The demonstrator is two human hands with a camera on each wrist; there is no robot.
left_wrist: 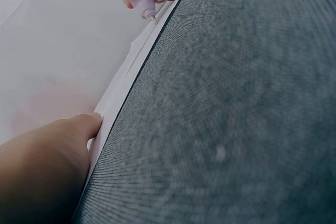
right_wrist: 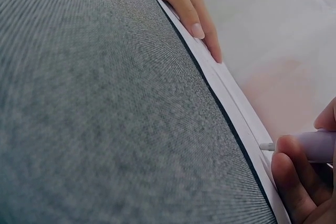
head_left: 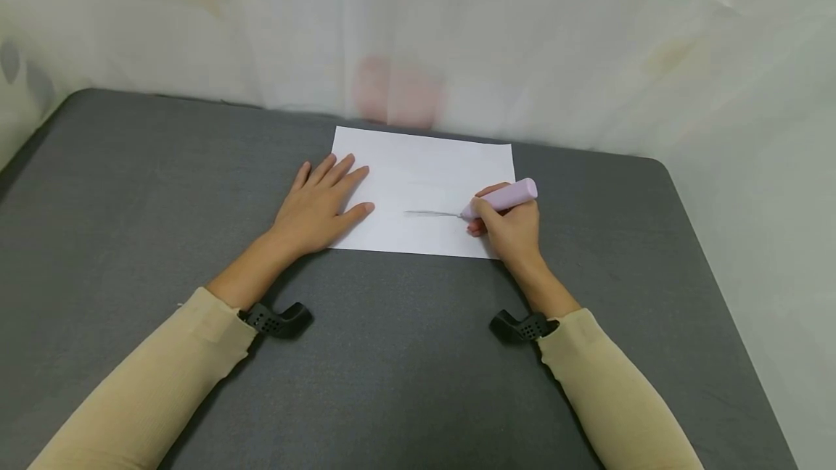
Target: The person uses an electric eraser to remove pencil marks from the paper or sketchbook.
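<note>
Both arms wear long, close-fitting sleeves of pale beige ribbed knit, ending just above the wrists. A small black perforated camera mount (head_left: 277,320) sits at the left cuff, and a matching black mount (head_left: 522,326) at the right cuff. The hands are bare.

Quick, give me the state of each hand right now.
Left hand: open, fingers straight, pressing flat on the white paper.
Right hand: holding the pink marker, fingers curled round it, tip on the paper.

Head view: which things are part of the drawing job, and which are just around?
In the job:
paper, pressed flat by the left hand
pink pen, gripped by the right hand, tip on the paper
grey line

Just around:
grey table
white curtain
wrist straps
</note>
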